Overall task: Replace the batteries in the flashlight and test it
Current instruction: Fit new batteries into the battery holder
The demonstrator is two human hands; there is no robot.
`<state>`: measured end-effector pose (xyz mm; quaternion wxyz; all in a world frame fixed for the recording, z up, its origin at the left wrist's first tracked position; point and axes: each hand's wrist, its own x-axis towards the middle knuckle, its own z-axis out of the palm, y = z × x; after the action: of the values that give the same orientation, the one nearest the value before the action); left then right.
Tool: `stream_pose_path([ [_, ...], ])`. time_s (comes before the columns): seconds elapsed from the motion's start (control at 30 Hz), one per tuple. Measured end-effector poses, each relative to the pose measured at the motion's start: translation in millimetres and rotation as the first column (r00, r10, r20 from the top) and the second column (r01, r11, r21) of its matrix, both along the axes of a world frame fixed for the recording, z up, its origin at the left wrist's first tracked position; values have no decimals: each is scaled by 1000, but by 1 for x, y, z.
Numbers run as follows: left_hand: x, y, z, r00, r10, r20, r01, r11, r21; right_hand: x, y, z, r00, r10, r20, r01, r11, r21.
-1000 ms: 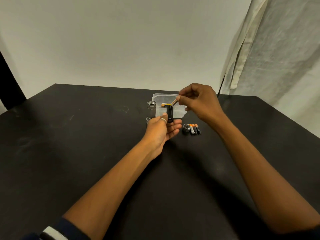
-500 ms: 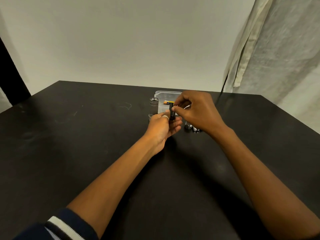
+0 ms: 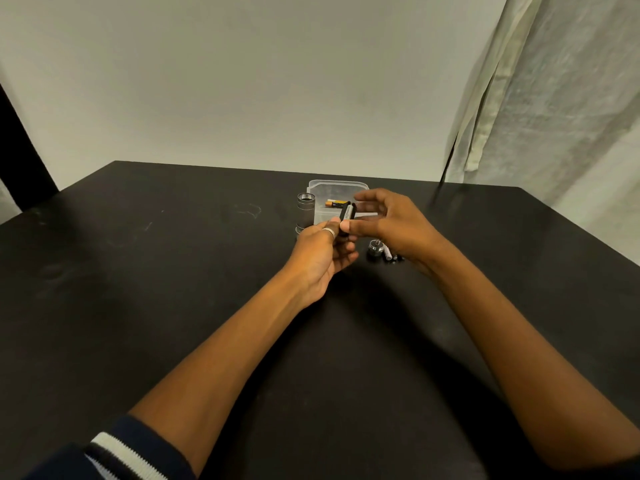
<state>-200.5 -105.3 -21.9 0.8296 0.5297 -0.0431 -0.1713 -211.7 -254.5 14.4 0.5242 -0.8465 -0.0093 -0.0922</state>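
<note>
Left hand (image 3: pixel 320 254), silver ring (image 3: pixel 329 232) on one finger, grips the lower end of a black cylindrical plastic battery holder (image 3: pixel 347 214). Fingers are curled under it, thumb on top. The holder tilts up and away from the left fingertips, with a grey-labelled cell showing along its side.

Right hand (image 3: pixel 398 223): fingers loosely spread and near straight, nothing closed in them. The thumb tip touches the holder's lower end, right against the left thumb. The index fingertip (image 3: pixel 360 199) sits just beside the holder's top end; too blurred to tell if it touches.

Just past the right fingertips is a clear rectangular plastic tub (image 3: pixel 337 184), with an orange-and-black battery (image 3: pixel 334 203) lying inside. That battery is directly behind the holder's top.

A grey metal flashlight tube (image 3: pixel 305 211) stands upright, open threaded end up. It's just beyond the left fingers, beside the tub's left wall.

A round metal end cap (image 3: pixel 375 247) lies under the right palm, near the left fingertips. Loose small batteries (image 3: pixel 389 255) lie just beside the cap, partly hidden by the right wrist, so no count.

Everything sits on a black matte table (image 3: pixel 173 271).
</note>
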Motion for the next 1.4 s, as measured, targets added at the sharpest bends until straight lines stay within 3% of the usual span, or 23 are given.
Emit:
stream_pose_path([
  [0.07,-1,0,0,1000,-7,5,7,1000,-3,-1,2,-2,997,58,-56,-45,976,211],
  [0.17,-2,0,1,1000,-14,15,14,1000,-2,-1,8,-5,997,60,-49,-38,931,363],
  [0.27,-2,0,1,999,-20,25,20,1000,-2,1,11,-7,999,28,-38,-11,912,410],
  [0.43,-2,-1,0,999,-34,24,33,999,15,1,8,-5,1000,-8,-4,9,934,358],
  [0.63,-1,-3,-1,999,-24,43,22,999,33,3,9,-5,995,-78,63,65,980,191],
  [0.77,-2,-1,0,999,-25,20,25,999,28,16,6,2,979,-153,135,172,975,-139],
  [0.9,-3,-2,3,999,17,-31,-16,999,33,48,1,18,971,-120,206,203,872,-446],
  [1.07,-1,-4,4,997,36,-66,-33,999,43,100,1,25,997,1,75,51,724,-688],
  [1.23,1,-5,3,995,46,-85,-43,998,38,137,10,12,999,36,-26,-42,585,-810],
  [1.4,2,-5,4,994,47,-95,-43,998,44,154,10,4,997,14,-76,-72,539,-839],
])
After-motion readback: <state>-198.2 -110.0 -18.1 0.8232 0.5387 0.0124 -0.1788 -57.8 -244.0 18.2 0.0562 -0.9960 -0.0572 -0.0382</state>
